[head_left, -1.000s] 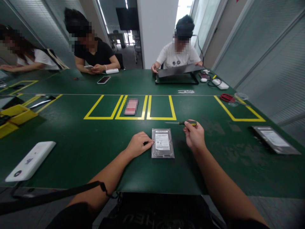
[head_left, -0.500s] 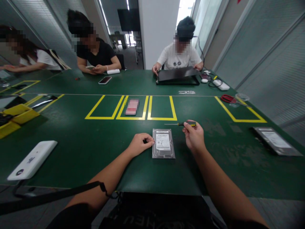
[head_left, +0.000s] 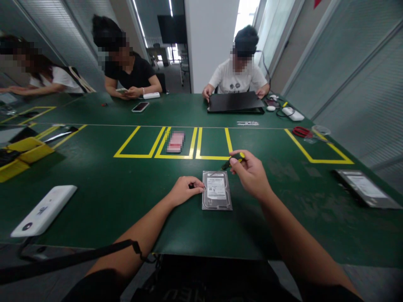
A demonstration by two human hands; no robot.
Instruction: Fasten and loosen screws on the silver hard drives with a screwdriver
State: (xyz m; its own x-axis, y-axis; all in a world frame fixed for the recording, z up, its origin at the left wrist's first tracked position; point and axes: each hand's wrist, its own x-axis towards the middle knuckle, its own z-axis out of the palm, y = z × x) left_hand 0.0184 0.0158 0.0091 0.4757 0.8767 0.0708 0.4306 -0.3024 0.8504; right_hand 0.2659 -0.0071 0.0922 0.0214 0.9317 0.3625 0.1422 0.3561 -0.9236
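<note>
A silver hard drive [head_left: 216, 191] with a white label lies flat on the green table in front of me. At its left edge, my left hand [head_left: 186, 191] is closed, with thumb and fingertips against the drive's side. My right hand [head_left: 250, 174] grips a yellow-and-black screwdriver [head_left: 232, 161] above the drive's upper right corner. The screwdriver's thin shaft slants down and left over the top of the drive. Whether its tip touches a screw is too small to tell.
A second hard drive [head_left: 367, 188] lies at the right. A white power bank [head_left: 44, 211] and yellow bins [head_left: 34, 151] are at the left. Yellow tape marks [head_left: 132, 156] and a pixelated pink item [head_left: 175, 141] lie ahead. Across the table, a person holds a black panel [head_left: 236, 101].
My right hand has moved left and tilted the screwdriver from level to slanting down, bringing its shaft over the hard drive's top. My left hand stays at the drive's edge.
</note>
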